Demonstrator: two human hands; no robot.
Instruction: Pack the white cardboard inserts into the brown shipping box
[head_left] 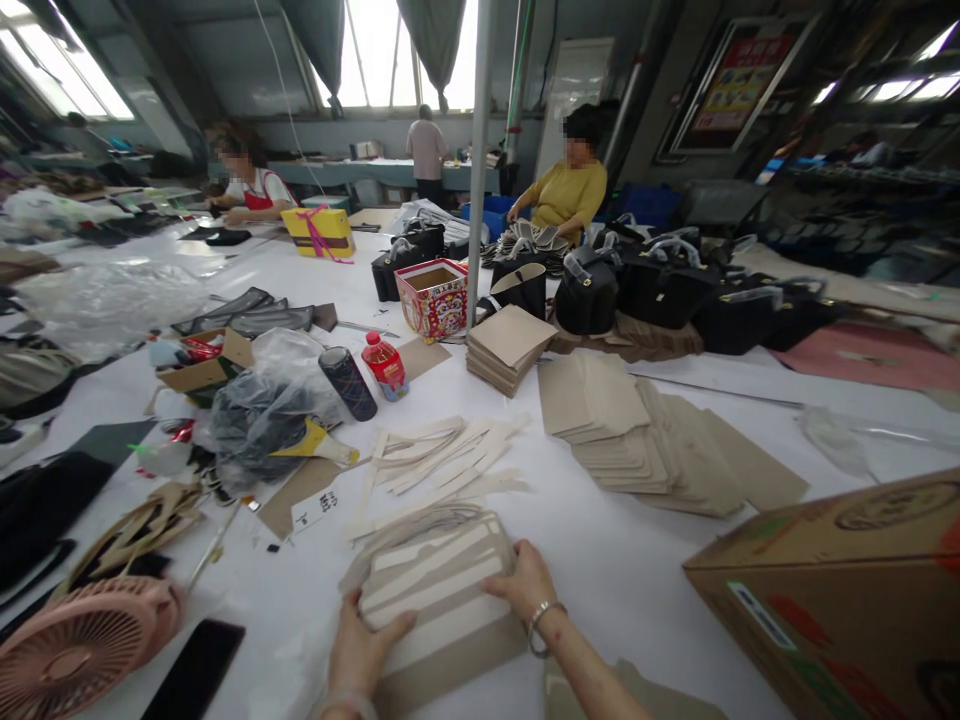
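A stack of beige panels with pale strips across the top [442, 590] lies at the front middle of the white table. My left hand [364, 640] grips its left edge, thumb on top. At the right edge my right hand [525, 590], with a bracelet on the wrist, holds the same stack, thumb also on top. Just beyond lie loose cream strips [442, 455]. A spread pile of beige panels [607, 420] is to the right, and a neat square stack [510, 345] stands farther back.
A cardboard box [840, 590] stands at the right front. To the left are a pink fan [82, 650], a phone [195, 670], a dark cylinder [347, 383] and a red bottle [385, 367]. Black bags [660, 285] stand behind. A person in yellow [566, 190] sits across the table.
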